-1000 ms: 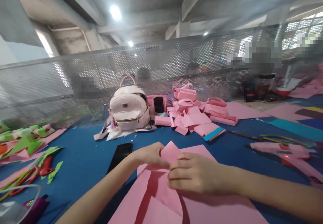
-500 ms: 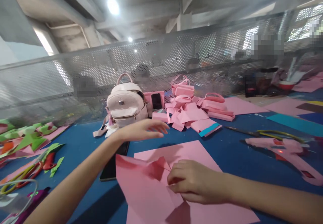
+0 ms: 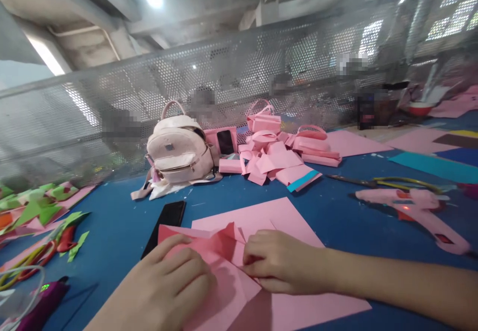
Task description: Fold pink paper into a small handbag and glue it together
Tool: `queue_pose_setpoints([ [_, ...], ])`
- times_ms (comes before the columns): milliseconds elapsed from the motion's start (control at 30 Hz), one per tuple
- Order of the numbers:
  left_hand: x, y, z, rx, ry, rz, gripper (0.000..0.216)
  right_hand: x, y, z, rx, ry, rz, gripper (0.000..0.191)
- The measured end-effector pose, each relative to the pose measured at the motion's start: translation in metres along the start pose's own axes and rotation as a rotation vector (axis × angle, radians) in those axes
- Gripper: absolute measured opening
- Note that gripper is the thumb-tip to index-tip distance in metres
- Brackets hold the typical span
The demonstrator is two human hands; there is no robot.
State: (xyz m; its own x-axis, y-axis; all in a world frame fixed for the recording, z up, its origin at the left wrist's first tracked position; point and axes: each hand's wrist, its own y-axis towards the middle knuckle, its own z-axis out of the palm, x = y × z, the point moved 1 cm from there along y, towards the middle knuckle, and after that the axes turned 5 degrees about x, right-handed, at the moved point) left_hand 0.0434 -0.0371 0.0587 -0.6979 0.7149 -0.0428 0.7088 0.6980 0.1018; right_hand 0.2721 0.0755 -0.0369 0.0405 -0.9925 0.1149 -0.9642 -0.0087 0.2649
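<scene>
A folded sheet of pink paper (image 3: 227,281) stands partly raised, with creased flaps along its top. My right hand (image 3: 278,261) pinches its right side, the fingers curled together. Over its left part lies my left hand (image 3: 179,281), fingers bent round the paper; their tips are partly hidden. Beneath is a larger flat pink sheet (image 3: 298,231) on the blue table (image 3: 112,231). A dark phone (image 3: 166,224) lies just beyond my left hand.
Behind are a pale backpack (image 3: 181,147) and a heap of pink paper pieces (image 3: 274,159). A pink glue gun (image 3: 407,201) and scissors (image 3: 396,184) lie at right. Green paper shapes (image 3: 37,204), more scissors (image 3: 33,261) and a purple device (image 3: 45,301) are at left. A perforated metal partition (image 3: 168,87) stands behind.
My left hand has come back toward me from above the phone and down onto the folded paper. My right hand keeps its pinch. The view has shifted slightly.
</scene>
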Motion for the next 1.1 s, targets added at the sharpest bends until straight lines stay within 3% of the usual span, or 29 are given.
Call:
queue_pose_setpoints([
  [133,0.009,0.008,-0.011,-0.107,-0.024,-0.028,0.026,0.005,0.002,-0.003,0.011,-0.025,0.013,0.014],
  [267,0.021,0.02,-0.024,-0.093,-0.098,-0.022,0.021,0.007,0.002,-0.001,0.005,0.013,0.038,0.022],
  [400,0.029,0.029,-0.026,-0.14,-0.071,-0.013,0.017,0.007,0.003,0.006,0.003,0.097,0.16,0.024],
  [600,0.025,0.028,-0.025,-0.278,0.044,-0.026,0.023,0.01,0.008,0.012,-0.134,0.305,0.22,0.017],
  [667,0.023,0.026,-0.024,-0.432,0.133,-0.056,0.024,0.011,0.01,0.009,-0.185,0.387,0.257,0.015],
  [733,0.02,0.025,-0.02,-0.692,0.199,-0.11,0.023,0.01,0.012,0.004,-0.253,0.492,0.318,0.015],
  [800,0.015,0.023,-0.008,-0.95,0.165,-0.13,0.027,0.007,0.014,-0.003,-0.342,0.602,0.376,0.017],
  [833,0.013,0.022,0.0,-1.023,0.107,-0.107,0.029,0.004,0.015,-0.006,-0.389,0.643,0.405,0.017],
  [900,0.009,0.026,0.023,-0.886,-0.079,-0.136,0.024,-0.002,0.016,-0.01,-0.459,0.701,0.476,0.017],
  [967,0.007,0.033,0.048,-0.685,-0.365,-0.3,0.022,-0.007,0.016,-0.01,-0.497,0.738,0.556,0.018],
  [1100,0.004,0.055,0.091,-0.567,-1.134,-0.491,0.029,-0.008,0.013,0.001,-0.509,0.766,0.655,0.022],
])
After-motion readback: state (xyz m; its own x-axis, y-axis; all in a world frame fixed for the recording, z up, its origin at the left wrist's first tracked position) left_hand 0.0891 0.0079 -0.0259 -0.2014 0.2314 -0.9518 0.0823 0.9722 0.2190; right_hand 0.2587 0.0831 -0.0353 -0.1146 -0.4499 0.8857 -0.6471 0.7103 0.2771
